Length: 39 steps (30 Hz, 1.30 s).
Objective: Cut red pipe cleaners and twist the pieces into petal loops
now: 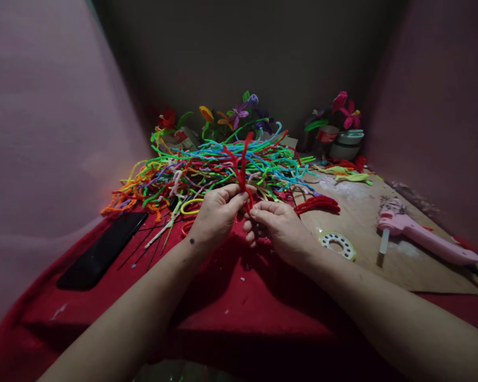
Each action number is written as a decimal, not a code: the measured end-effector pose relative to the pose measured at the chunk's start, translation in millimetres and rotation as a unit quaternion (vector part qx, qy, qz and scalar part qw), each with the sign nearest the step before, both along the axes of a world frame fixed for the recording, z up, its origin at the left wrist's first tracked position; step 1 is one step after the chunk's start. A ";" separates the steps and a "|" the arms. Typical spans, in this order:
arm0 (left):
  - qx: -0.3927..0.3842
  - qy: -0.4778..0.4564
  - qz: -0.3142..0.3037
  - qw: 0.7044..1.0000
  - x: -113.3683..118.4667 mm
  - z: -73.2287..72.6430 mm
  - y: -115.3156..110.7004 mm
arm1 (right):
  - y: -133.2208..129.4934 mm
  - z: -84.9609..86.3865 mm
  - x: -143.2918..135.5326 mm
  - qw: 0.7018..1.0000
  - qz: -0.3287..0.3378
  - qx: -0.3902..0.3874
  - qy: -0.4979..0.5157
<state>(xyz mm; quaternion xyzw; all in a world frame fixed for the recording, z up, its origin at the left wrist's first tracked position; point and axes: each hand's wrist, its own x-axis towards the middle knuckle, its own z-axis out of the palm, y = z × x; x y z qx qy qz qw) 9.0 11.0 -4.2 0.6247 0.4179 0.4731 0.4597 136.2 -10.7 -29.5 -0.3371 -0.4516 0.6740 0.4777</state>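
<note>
Red fuzzy stems (242, 171) stand upright between my two hands, their upper ends spread apart. My left hand (222, 209) pinches them between thumb and index finger at mid-height. Just below and to the right, my right hand (274, 225) is closed on their lower part, fingertips together. Behind both hands lies a large tangled heap of coloured fuzzy stems (215, 164). A small bundle of red stems (318, 204) rests to the right of my right hand.
Red cloth (239, 313) covers the table. A black phone (103, 249) and yellow-handled scissors (190, 207) lie left. A tape roll (336, 245) and pink glue gun (430, 236) lie on a brown board (370, 276) at right. Fuzzy flowers (239, 114) stand behind.
</note>
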 end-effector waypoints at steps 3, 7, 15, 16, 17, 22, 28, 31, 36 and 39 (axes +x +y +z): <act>-0.012 0.000 -0.021 1.000 0.9 1.3 -0.1 | -0.9 0.8 0.3 0.998 -0.022 0.052 -0.036; -0.003 -0.027 -0.005 1.000 3.2 -2.8 1.2 | -1.6 0.7 0.8 0.997 -0.042 0.034 -0.057; 0.084 -0.073 0.109 0.988 7.1 -3.3 2.7 | -1.7 -0.5 -0.4 0.996 -0.056 -0.010 -0.065; 0.067 -0.102 0.109 0.986 5.9 -0.7 4.1 | -2.1 -0.3 -0.4 0.996 -0.055 -0.012 -0.068; 0.049 -0.130 0.107 0.985 4.2 1.9 5.8 | -2.6 0.1 -0.4 0.996 -0.053 -0.012 -0.070; -0.103 -0.180 -0.014 0.978 -7.7 5.5 12.6 | -3.4 1.3 0.6 0.996 -0.056 -0.015 -0.060; -0.160 -0.105 -0.077 0.978 -8.3 -2.5 9.1 | -1.6 -0.3 2.7 0.999 -0.017 -0.011 -0.048; -0.177 -0.112 -0.071 0.975 -6.3 -0.9 7.0 | 1.1 -0.7 3.9 1.000 0.016 -0.011 0.017; -0.195 -0.124 -0.089 0.969 -7.0 0.3 7.7 | 4.7 -1.3 4.9 0.998 0.008 -0.021 0.057; -0.193 -0.135 -0.088 0.968 -9.1 -1.6 9.8 | 5.6 -3.1 5.4 0.998 -0.004 -0.039 0.049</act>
